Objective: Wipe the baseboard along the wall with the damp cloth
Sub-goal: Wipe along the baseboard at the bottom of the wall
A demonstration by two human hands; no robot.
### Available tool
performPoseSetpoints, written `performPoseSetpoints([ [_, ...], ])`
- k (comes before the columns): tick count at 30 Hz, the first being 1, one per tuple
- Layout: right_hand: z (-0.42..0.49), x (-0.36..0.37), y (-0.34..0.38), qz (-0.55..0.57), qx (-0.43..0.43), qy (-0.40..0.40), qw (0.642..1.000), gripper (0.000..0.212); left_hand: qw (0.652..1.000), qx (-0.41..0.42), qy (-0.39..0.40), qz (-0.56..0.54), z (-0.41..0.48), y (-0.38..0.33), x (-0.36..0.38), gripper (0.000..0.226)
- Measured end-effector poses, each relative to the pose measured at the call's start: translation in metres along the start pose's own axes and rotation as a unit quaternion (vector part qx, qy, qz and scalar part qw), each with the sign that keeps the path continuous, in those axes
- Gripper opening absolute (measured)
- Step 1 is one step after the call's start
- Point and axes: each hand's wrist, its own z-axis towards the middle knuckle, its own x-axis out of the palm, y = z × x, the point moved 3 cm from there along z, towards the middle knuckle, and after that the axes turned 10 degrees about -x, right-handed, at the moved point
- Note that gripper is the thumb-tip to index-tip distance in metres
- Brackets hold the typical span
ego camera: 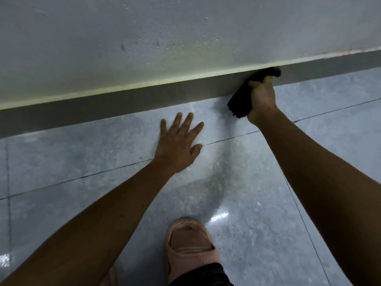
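Observation:
A dark grey baseboard (144,100) runs slantwise across the view at the foot of a pale wall (165,38). My right hand (262,98) is closed around a dark bunched cloth (240,102) and presses its top end against the baseboard; the rest of the cloth hangs down to the floor beside my wrist. My left hand (178,143) lies flat on the floor tiles with its fingers spread, a short way in front of the baseboard and left of the cloth.
The floor is glossy grey tile (237,213) with thin dark grout lines and a bright glare spot. My foot in a pink slipper (189,244) stands at the bottom centre, between my two forearms.

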Motion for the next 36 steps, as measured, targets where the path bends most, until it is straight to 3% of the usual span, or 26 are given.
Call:
performPoseSetpoints([
  [2, 0.004, 0.001, 0.003, -0.015, -0.004, -0.016, 1.000, 0.063, 1.000, 0.002, 0.004, 0.001, 0.000, -0.001, 0.000, 0.062],
  [4, 0.008, 0.000, -0.002, -0.058, 0.028, -0.001, 0.998, 0.058, 1.000, 0.005, 0.012, 0.003, 0.001, -0.001, -0.001, 0.063],
  [6, 0.005, -0.009, -0.004, -0.186, 0.027, 0.033, 0.982, 0.047, 1.000, 0.008, 0.017, 0.006, 0.001, 0.001, -0.001, 0.063],
  [8, 0.007, -0.029, -0.007, -0.347, -0.052, 0.046, 0.935, 0.045, 1.000, 0.012, 0.016, 0.008, -0.003, 0.003, -0.001, 0.064],
  [11, 0.003, -0.046, -0.005, -0.530, -0.203, 0.141, 0.811, 0.052, 1.000, 0.015, 0.008, 0.000, -0.010, 0.007, 0.001, 0.063],
  [14, -0.009, -0.032, -0.008, -0.632, -0.355, 0.292, 0.623, 0.057, 1.000, 0.013, -0.001, -0.004, -0.013, 0.007, 0.002, 0.063],
  [16, -0.010, -0.022, -0.010, -0.686, -0.390, 0.305, 0.533, 0.062, 1.000, 0.007, -0.011, -0.007, -0.016, 0.007, 0.004, 0.064],
  [17, -0.010, -0.020, -0.011, -0.705, -0.397, 0.287, 0.514, 0.062, 1.000, -0.001, -0.015, -0.005, -0.019, 0.007, 0.005, 0.065],
  [19, -0.012, -0.021, -0.012, -0.727, -0.370, 0.240, 0.526, 0.064, 1.000, -0.015, -0.025, -0.005, -0.027, 0.012, 0.009, 0.066],
  [20, -0.015, -0.025, -0.014, -0.721, -0.350, 0.214, 0.558, 0.063, 0.999, -0.016, -0.029, -0.004, -0.030, 0.015, 0.009, 0.066],
  [24, -0.040, -0.034, -0.023, -0.594, -0.263, 0.035, 0.759, 0.043, 1.000, -0.002, -0.021, -0.003, -0.034, 0.024, 0.008, 0.068],
  [27, -0.038, -0.025, -0.033, -0.540, -0.142, 0.012, 0.830, 0.053, 1.000, 0.000, -0.019, -0.009, -0.035, 0.022, 0.006, 0.066],
  [31, -0.012, -0.006, -0.041, -0.523, -0.001, 0.052, 0.851, 0.081, 0.999, -0.050, -0.010, -0.004, -0.038, 0.031, 0.003, 0.063],
  [36, 0.004, -0.001, -0.031, -0.606, 0.043, 0.074, 0.791, 0.086, 0.986, -0.167, 0.001, 0.008, -0.058, 0.088, -0.003, 0.073],
])
